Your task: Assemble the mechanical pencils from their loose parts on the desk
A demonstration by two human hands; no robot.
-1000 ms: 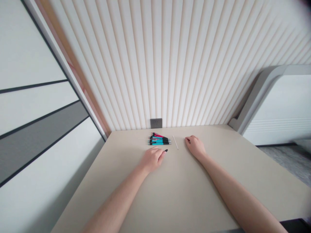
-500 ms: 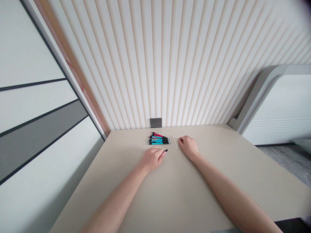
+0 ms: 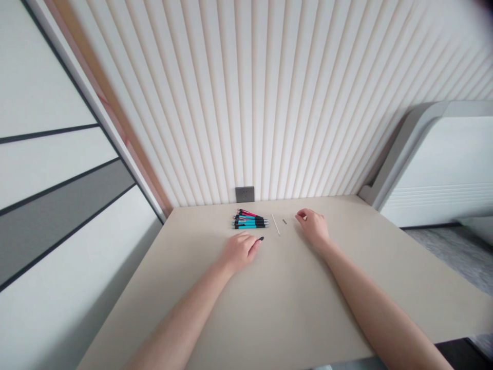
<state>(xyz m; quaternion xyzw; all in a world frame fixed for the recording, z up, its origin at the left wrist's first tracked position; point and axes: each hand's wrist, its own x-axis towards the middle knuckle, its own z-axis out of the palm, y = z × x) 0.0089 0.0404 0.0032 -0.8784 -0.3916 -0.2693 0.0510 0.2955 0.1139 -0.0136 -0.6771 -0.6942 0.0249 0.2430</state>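
My left hand (image 3: 241, 252) is closed on a pen part, whose black end (image 3: 261, 239) sticks out past the thumb. Just behind it lie several blue and red pens (image 3: 250, 222) with black grips, side by side on the table. A thin white refill (image 3: 276, 224) lies to the right of the pens. Beside the refill is a small dark spring-like piece (image 3: 284, 221). My right hand (image 3: 314, 226) is further right with thumb and fingertips brought together; whether something tiny is between them cannot be made out.
The beige table (image 3: 292, 308) meets a ribbed white wall (image 3: 246, 103) with a dark socket (image 3: 245, 194) low on it. A white and grey cabinet (image 3: 50, 195) stands at the left, a pale headboard (image 3: 442, 164) at the right.
My right hand has moved to the right, away from the refill, and the small dark piece now shows on the table. My left hand keeps its hold. The view has shifted slightly.
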